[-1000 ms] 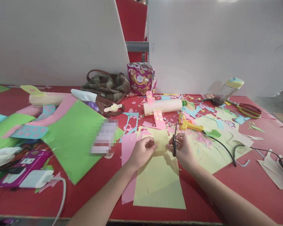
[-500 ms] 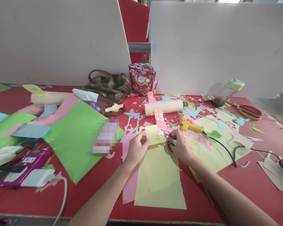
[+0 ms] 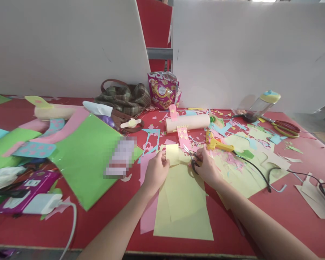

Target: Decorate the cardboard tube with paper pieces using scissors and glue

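Note:
My left hand (image 3: 156, 169) pinches a small pale yellow piece of paper (image 3: 172, 154) by its left side. In my right hand (image 3: 208, 167) is a pair of black-handled scissors (image 3: 194, 159), blades pointing up and left toward that paper. A narrow gap lies between the blades and the piece. Beneath both hands rest larger yellow sheets (image 3: 184, 213) on top of a pink sheet (image 3: 148, 213). Just beyond them stands a cream paper roll (image 3: 189, 123) lying on its side, with pink star-patterned strips (image 3: 183, 136) attached.
A yellow glue gun (image 3: 219, 145) with a black cord lies right of my hands among paper scraps. Farther right are large scissors (image 3: 285, 129) and a clear bottle (image 3: 262, 104). Leftward are green sheets (image 3: 83, 159), a blurred phone-like rectangle (image 3: 121, 157) and a purple box (image 3: 29, 191).
The yellow piece has come away from the scissor blades, which were at its right edge. My left hand has shifted slightly left with it; the right hand has barely moved.

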`<move>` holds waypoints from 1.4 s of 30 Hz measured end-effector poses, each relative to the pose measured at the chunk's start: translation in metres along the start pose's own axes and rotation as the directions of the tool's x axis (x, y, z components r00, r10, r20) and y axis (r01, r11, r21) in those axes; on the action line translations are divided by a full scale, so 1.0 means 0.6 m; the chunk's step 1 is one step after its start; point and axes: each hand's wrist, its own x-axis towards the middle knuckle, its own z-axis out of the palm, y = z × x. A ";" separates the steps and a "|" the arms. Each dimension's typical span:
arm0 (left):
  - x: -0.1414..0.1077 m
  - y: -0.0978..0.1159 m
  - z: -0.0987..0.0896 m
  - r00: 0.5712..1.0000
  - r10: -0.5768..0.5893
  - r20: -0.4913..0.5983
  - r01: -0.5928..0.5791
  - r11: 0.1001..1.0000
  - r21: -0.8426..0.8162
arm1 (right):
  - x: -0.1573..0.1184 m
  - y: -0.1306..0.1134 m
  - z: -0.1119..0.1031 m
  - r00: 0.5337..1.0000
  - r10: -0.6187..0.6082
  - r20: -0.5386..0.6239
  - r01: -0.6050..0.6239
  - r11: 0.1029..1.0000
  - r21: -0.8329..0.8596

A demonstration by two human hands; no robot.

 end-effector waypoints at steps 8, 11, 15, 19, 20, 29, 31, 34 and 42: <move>-0.001 -0.001 0.002 0.997 0.068 -0.027 -0.065 0.994 0.083 | 0.007 -0.007 -0.007 0.998 0.043 0.054 -0.055 0.969 0.240; -0.003 0.008 0.000 0.987 0.145 -0.066 -0.140 0.988 0.066 | 0.002 -0.025 -0.012 0.991 0.054 0.124 -0.093 0.937 0.337; -0.011 0.031 -0.006 0.967 0.117 0.225 -0.057 0.965 -0.257 | -0.006 -0.043 -0.014 0.977 0.085 0.197 -0.168 0.874 0.457; -0.020 0.048 -0.009 0.905 0.119 0.408 0.088 0.887 -0.454 | -0.010 -0.044 -0.012 0.963 0.147 0.227 -0.250 0.801 0.544; -0.021 0.050 -0.008 0.898 0.116 0.424 0.107 0.878 -0.467 | -0.011 -0.043 -0.011 0.961 0.156 0.229 -0.260 0.796 0.546; -0.022 0.049 -0.003 0.904 -0.010 0.427 0.248 0.826 -0.506 | -0.013 -0.048 -0.011 0.969 0.178 0.174 -0.247 0.782 0.572; -0.021 0.049 -0.004 0.904 -0.045 0.425 0.285 0.805 -0.521 | -0.010 -0.046 -0.014 0.973 0.180 0.143 -0.230 0.782 0.580; -0.020 0.050 -0.006 0.898 -0.071 0.434 0.317 0.788 -0.528 | -0.007 -0.041 -0.019 0.978 0.182 0.106 -0.209 0.785 0.584; -0.026 0.045 0.000 0.908 -0.040 0.417 0.224 0.888 -0.401 | -0.007 -0.038 -0.021 0.983 0.173 0.064 -0.177 0.788 0.590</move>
